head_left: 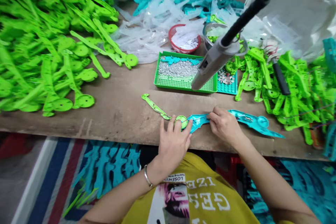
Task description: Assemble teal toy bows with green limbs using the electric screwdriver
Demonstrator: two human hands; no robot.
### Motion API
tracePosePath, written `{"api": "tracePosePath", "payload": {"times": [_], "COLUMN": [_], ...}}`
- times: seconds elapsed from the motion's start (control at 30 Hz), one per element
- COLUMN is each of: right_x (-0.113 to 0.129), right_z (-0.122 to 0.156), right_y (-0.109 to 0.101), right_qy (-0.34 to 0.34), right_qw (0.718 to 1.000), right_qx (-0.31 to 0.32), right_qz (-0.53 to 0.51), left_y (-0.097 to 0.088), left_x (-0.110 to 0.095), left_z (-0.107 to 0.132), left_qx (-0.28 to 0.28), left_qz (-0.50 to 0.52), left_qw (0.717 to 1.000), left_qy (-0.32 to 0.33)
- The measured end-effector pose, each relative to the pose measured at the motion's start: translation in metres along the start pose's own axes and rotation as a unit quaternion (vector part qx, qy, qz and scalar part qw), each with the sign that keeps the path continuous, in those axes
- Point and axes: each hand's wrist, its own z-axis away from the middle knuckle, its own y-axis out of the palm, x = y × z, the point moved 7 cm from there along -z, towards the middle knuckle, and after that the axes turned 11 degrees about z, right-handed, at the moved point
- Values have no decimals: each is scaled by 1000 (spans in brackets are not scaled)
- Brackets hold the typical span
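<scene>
A long blue plastic shell [249, 120] lies along the front of the bench. Joined to its left end, or overlapping it, is a bright green plastic arm [154, 107] with a round disc. My left hand [173, 140] presses down over the disc and the blue end, its fingers spread. Over the middle of the blue shell, the fingers of my right hand [225, 126] are pinched together. Whatever is between those fingertips is hidden. A small metal piece [247, 118] sits inside the shell to the right of this hand.
A green tray [183, 85] holds small silvery parts, with a blue tray [228, 88] beside it. Heaps of green plastic parts [39, 42] lie left and right. Behind are a red basket [181, 49] and white pieces. A grey-tipped hanging tool [210, 64] comes down above the trays.
</scene>
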Motion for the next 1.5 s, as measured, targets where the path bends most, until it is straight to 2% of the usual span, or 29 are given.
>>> {"api": "tracePosePath", "payload": {"times": [0.1, 0.2, 0.27, 0.37, 0.43, 0.53, 0.63, 0.77, 0.83, 0.93, 1.03, 1.1, 1.13, 1.2, 1.27, 1.37, 1.5], "right_x": [2, 0, 0, 0, 0, 0, -1, 4, 7, 10, 17, 28, 37, 62, 90, 119, 133], "right_z": [0, 1, 1, 2, 4, 5, 4, 1, 0, 0, 0, -1, -3, -8, -10, -3, 6], "right_y": [0, -1, 0, 0, -1, -3, -5, -14, -22, -39, -60, -72, -75, -75, -71, -65, -55], "right_qy": [-12, -14, -12, -11, -13, -7, 0, -15, -25, -33, -19, -3, -2, -19, -50, -56, -35], "right_qw": [1000, 999, 999, 999, 999, 999, 1000, 999, 999, 994, 979, 963, 958, 951, 942, 926, 921], "right_qx": [-12, -29, -31, -27, -27, -29, -26, -29, -46, -97, -185, -236, -242, -214, -180, -170, -150], "right_qz": [-2, -31, -39, -38, -29, -16, -12, -4, -12, -46, -84, -127, -157, -223, -281, -333, -357], "left_y": [-13, -45, -75, -96, -94, -76, -64, -65, -76, -109, -137, -142, -135, -114, -94, -72, -63], "left_x": [4, 24, 60, 126, 165, 200, 210, 206, 205, 204, 188, 167, 150, 114, 88, 75, 77], "left_z": [3, -15, -47, -120, -171, -226, -249, -254, -250, -226, -174, -130, -106, -59, -23, 6, 18], "left_qx": [-9, -41, -116, -149, -134, -73, -66, -66, -60, -80, -104, -105, -82, -36, 1, 39, 43], "left_qz": [26, 81, 59, 43, 54, 54, 55, 42, 16, -41, -95, -105, -129, -158, -115, -57, -11], "left_qw": [999, 993, 990, 988, 989, 995, 995, 994, 995, 994, 987, 985, 981, 964, 962, 972, 980], "left_qy": [25, 75, 51, 14, 11, 38, 57, 79, 76, 62, 72, 83, 119, 211, 248, 226, 194]}}
